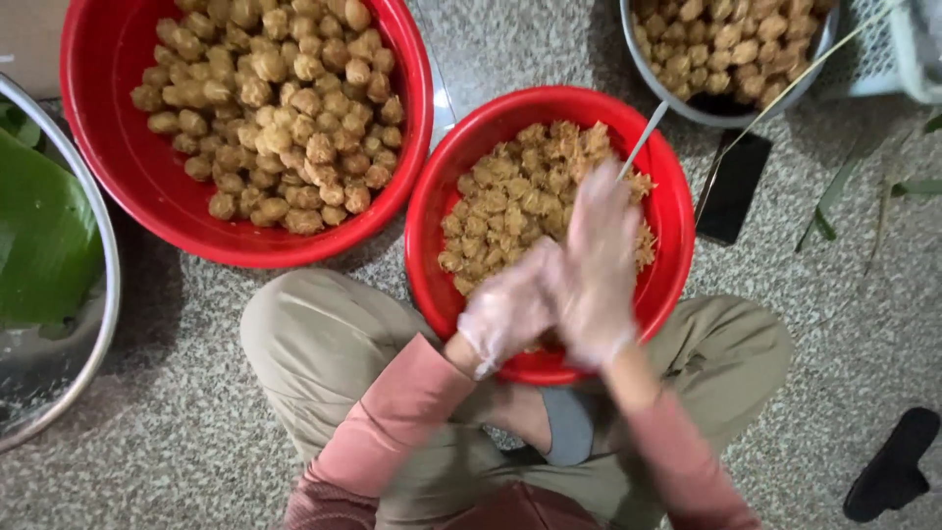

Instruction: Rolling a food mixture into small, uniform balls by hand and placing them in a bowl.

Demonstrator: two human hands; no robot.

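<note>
Plastic-gloved left hand (505, 312) and right hand (596, 265) pressed together | over red bowl (432, 236) | grip contents blurred, cannot tell

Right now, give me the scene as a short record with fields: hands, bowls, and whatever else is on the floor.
left hand: in a clear glove, pressed against the right hand; what is between them is hidden
right hand: in a clear glove, blurred, over the small red bowl
small red bowl: between the knees, holds loose brown filling and a thin stick
large red bowl: upper left, full of brown balls
grey bowl: upper right, brown balls
metal basin: left edge, green leaf inside
dark phone: on the floor, right of the small red bowl
</note>
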